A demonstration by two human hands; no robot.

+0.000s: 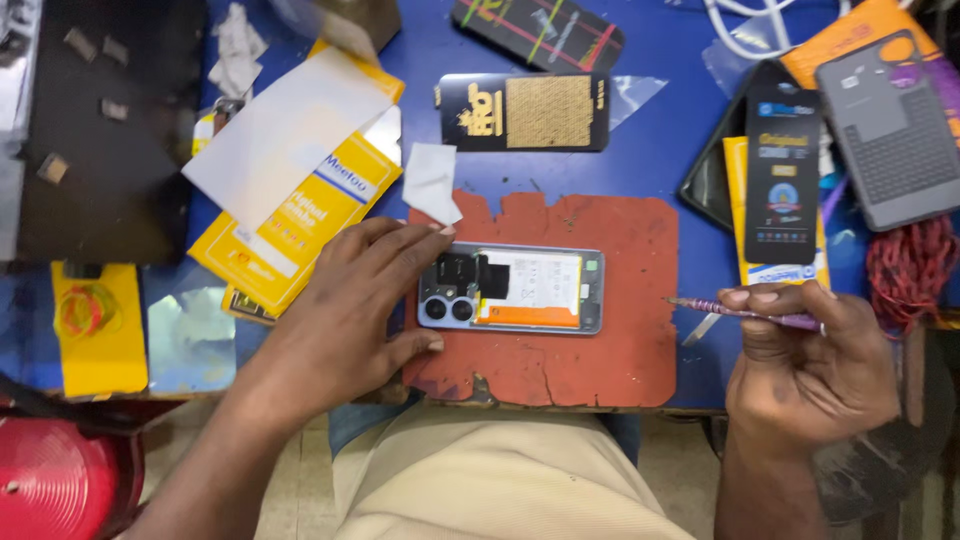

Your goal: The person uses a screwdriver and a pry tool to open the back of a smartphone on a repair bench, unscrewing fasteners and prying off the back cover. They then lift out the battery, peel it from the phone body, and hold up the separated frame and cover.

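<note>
Head view: left hand [350, 300] rests spread, holding nothing, against the opened phone [512, 289] on the red mat [620, 350] at the desk's [660, 140] near edge; right hand [810, 360] pinches a purple screwdriver [745, 313].

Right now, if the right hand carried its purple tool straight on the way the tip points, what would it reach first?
The right hand holds a purple screwdriver whose tip points left. Going straight on, it would first cross the bare red mat, then meet the right end of the opened phone. Its height above the mat is unclear.
</note>
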